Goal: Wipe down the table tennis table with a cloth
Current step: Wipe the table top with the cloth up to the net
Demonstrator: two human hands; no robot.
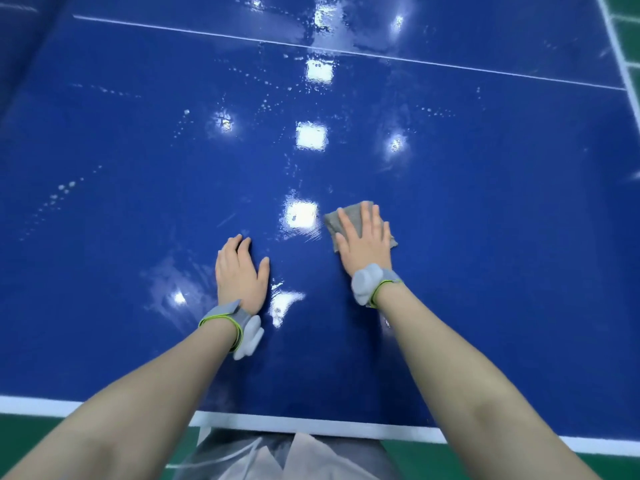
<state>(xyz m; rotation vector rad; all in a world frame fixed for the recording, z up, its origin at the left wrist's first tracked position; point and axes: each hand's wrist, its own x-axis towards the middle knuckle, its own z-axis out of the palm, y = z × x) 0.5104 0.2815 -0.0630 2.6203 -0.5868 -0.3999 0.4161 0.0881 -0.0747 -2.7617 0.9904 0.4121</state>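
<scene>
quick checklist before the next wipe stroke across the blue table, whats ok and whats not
1. Cloth under the wiping hand: ok. The right hand presses flat on the grey cloth.
2. Cloth flat on the table: ok. It lies on the blue table tennis table, corners showing around the fingers.
3. Bracing hand out of the way: ok. The left hand rests on the table, apart from the cloth.
4. Surface ahead still needs wiping: not ok. Droplets and wet streaks show further up.
5. Path ahead free of objects: ok. Nothing lies before the white line.
6. Cloth dampness: cannot tell.
</scene>
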